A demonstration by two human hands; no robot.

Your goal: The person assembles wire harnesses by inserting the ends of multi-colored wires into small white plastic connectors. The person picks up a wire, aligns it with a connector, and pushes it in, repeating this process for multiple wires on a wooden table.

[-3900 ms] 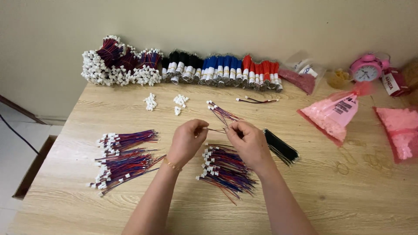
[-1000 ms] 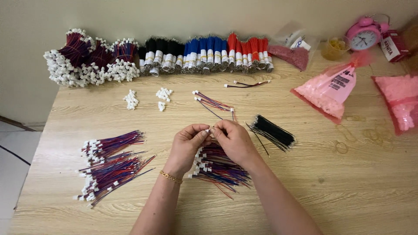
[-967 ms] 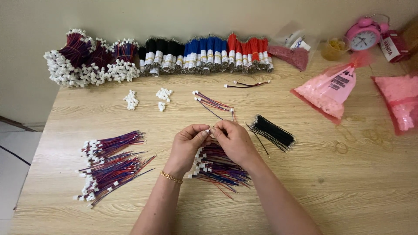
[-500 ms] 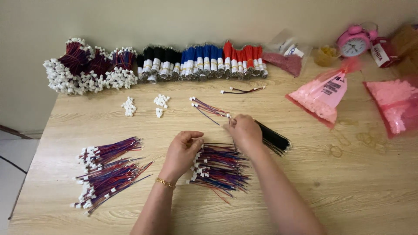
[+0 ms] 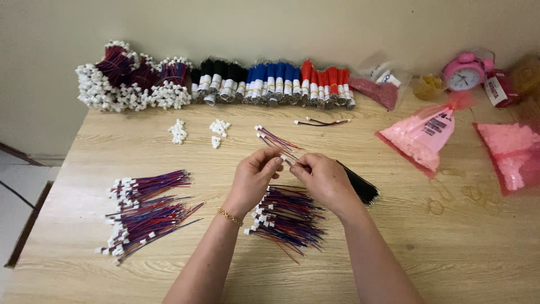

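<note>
A: What is held at frame ctr?

B: Thin red/blue leads (image 5: 278, 141) w/ white plugs are pinched between both hands. The left hand (image 5: 256, 175) is curled, thumb and fingers closed on the leads' near end. The right hand (image 5: 322, 175) is likewise closed, fingertips met w/ the left's. The leads run up-left from the hands, plugs at the far end, just above ctr.

A: What is seen under the hands?

B: A heap (image 5: 287, 217) of like leads is laid on the table (image 5: 450, 247), just below ctr, partly hidden by the wrists. A black bundle (image 5: 359, 183) is seen right of the right hand, near it.

A: And elsewhere?

B: At lower left, two more piles (image 5: 143, 211) of leads are spread. Small white plug clusters (image 5: 199, 132) are placed upper left of ctr. Along the wall, top of frame, a row of wire bundles (image 5: 270, 84) is lined up: white-tipped, then black, blue, red. A lone pair (image 5: 322, 121) lies just below the red ones. At upper right, pink bags (image 5: 422, 138) and a pink clock (image 5: 464, 72) are seen, well apart from the hands.
</note>
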